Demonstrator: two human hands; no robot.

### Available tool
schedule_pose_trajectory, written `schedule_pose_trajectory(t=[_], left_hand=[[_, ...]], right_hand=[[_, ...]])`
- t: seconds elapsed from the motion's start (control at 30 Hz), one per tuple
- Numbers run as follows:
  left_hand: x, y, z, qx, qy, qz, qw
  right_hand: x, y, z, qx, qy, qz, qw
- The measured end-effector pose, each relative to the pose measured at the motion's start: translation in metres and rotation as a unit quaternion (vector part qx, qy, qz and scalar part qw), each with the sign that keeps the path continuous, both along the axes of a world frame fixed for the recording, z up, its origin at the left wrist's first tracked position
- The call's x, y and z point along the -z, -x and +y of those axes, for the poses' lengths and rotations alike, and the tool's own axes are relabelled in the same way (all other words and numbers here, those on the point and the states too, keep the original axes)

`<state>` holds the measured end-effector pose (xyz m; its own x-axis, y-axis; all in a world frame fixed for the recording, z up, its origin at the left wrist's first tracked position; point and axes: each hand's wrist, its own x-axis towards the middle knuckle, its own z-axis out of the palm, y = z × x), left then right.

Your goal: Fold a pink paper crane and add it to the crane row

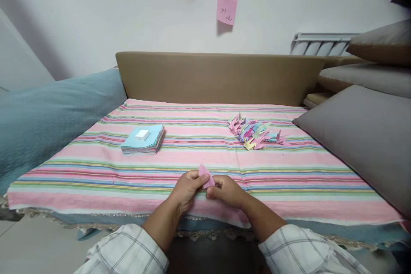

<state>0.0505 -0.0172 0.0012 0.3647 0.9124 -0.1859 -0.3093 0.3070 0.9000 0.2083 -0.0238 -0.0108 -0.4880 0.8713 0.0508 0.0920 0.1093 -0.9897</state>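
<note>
A small piece of folded pink paper (206,175) is held between my two hands, above the front part of the striped cloth. My left hand (189,187) pinches it from the left, thumb lying across its face. From the right, my right hand (227,190) grips its lower right corner between thumb and fingers. Part of the paper is hidden behind the fingers. Farther back on the right lies a loose pile of folded paper pieces (253,132) in pink, blue, purple, green and yellow. A stack of paper squares (143,140), light blue on top, sits at the left.
On the paper stack rests a small white block (142,135). The striped cloth (96,175) covers the seat. A blue cushion (58,111) borders it on the left, grey cushions (359,132) on the right, a brown backrest (218,78) behind. A pink note (226,10) hangs on the wall.
</note>
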Motion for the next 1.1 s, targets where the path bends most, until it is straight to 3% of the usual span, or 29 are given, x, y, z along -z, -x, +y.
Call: schedule_pose_trajectory(t=[0.2,0.33,0.9,1.1], left_hand=[[-0.008,0.001,-0.004,0.016,0.076,0.006,0.997],[-0.004,-0.002,-0.007,0.051,0.061,0.012,0.997],[-0.003,0.0,-0.009,0.111,0.004,0.048,0.993],[-0.002,0.002,-0.008,0.116,-0.012,0.076,0.99]], right_hand=[[-0.005,-0.014,0.008,0.117,0.024,0.132,0.984],[-0.003,-0.011,0.008,0.102,0.027,0.186,0.977],[-0.003,-0.01,0.005,0.066,0.065,0.185,0.978],[-0.005,-0.014,0.006,0.061,0.003,0.157,0.986]])
